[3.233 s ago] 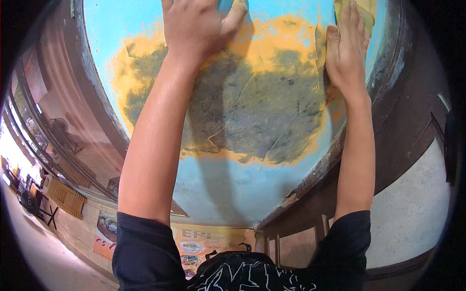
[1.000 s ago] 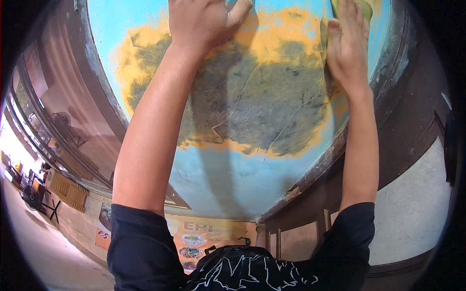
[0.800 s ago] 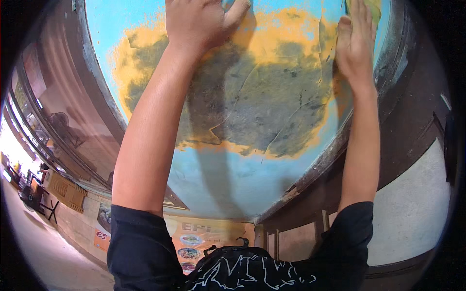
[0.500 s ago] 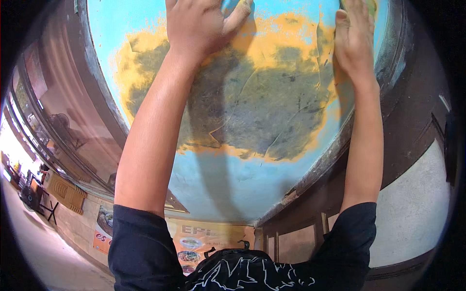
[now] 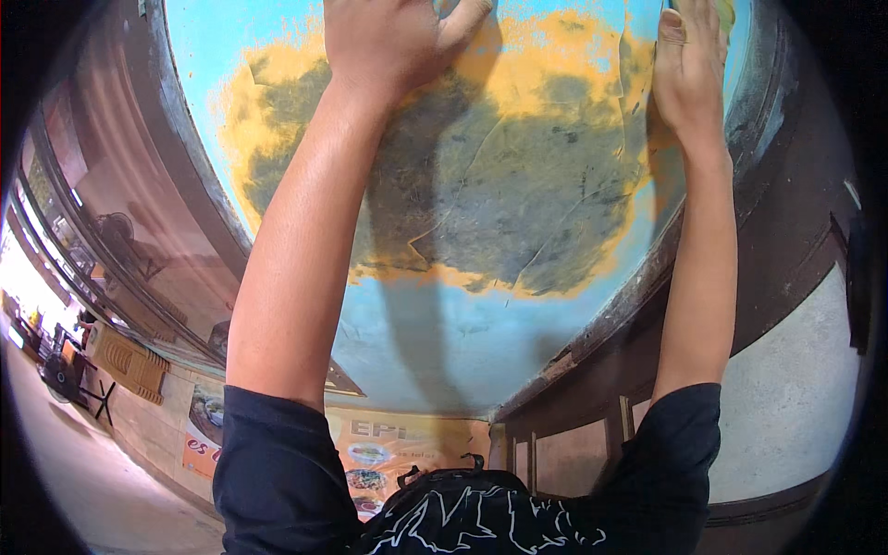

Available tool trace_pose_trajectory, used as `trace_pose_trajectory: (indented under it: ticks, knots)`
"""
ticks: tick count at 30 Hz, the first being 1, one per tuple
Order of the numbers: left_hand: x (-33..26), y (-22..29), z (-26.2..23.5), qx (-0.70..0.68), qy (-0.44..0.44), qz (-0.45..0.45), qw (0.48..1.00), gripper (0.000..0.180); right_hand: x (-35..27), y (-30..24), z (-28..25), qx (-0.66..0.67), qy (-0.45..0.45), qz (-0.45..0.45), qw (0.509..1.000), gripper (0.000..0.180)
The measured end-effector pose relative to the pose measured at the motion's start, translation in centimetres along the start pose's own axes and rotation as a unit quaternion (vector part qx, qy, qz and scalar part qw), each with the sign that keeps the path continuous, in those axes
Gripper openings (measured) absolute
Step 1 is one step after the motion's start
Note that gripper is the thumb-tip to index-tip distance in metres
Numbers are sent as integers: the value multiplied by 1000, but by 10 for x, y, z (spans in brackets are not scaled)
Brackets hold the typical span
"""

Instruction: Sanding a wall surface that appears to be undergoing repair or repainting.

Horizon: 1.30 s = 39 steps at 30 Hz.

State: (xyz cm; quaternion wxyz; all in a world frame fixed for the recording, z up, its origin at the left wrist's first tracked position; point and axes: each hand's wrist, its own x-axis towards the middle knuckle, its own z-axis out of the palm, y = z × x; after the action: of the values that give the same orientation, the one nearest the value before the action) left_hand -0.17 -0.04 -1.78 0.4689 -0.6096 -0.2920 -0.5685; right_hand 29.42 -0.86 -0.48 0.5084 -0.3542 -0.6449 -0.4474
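Note:
A light blue painted panel (image 5: pixel 499 347) fills the upper middle, with a large worn patch (image 5: pixel 546 185) of orange and dark grey on it. Thin raised lines like cracks cross the patch. My left hand (image 5: pixel 393 42) is against the panel above the patch, its thumb stretched to the right; the top edge of the picture cuts off its other fingers. At the panel's right side my right hand (image 5: pixel 692 74) has its fingers pointing up and its thumb beside them. A yellow-green thing (image 5: pixel 728 13) shows at those fingertips, mostly hidden and cut off.
A dark wooden frame (image 5: pixel 638 301) with flaking edges borders the panel. Curtained window panes (image 5: pixel 153 203) run along the left. Beyond stand a tan stack of seats (image 5: pixel 129 363) and a black fan (image 5: pixel 63 372). An orange food banner (image 5: pixel 407 451) hangs below the panel.
Both hands sit slightly higher and farther right in the picture, more of each cut off at the top. The panel and room have also shifted a little, mostly rightward.

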Motion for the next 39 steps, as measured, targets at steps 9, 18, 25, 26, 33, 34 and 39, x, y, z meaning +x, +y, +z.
trace_pose_trajectory:
  ticks: [9, 18, 25, 26, 33, 34, 39]
  knots:
    - [0, 2, -8, 3, -32, -39, 999, 54, -36, -9, 9, 28, 24, -74, 997, 63]
    - [7, 2, -11, 5, -19, -25, 999, 55, -38, 2, 8, 35, 50, -57, 996, 64]
    - [4, 0, -10, 14, -22, -25, 999, 54, 12, -1, -13, 23, -20, 36, 999, 62]
    - [5, 1, -9, 13, -21, -25, 999, 54, 20, 9, -12, 22, -3, 26, 999, 62]
    - [5, -5, -14, -14, -2, -10, 1000, 55, -52, -5, 5, 22, 34, -66, 997, 63]
    - [4, -7, -16, -21, 3, -12, 1000, 54, -60, -11, 6, 20, 15, -64, 998, 62]
    - [9, -2, -37, -134, -35, -51, 989, 52, -15, 17, -7, 27, 27, -84, 996, 60]
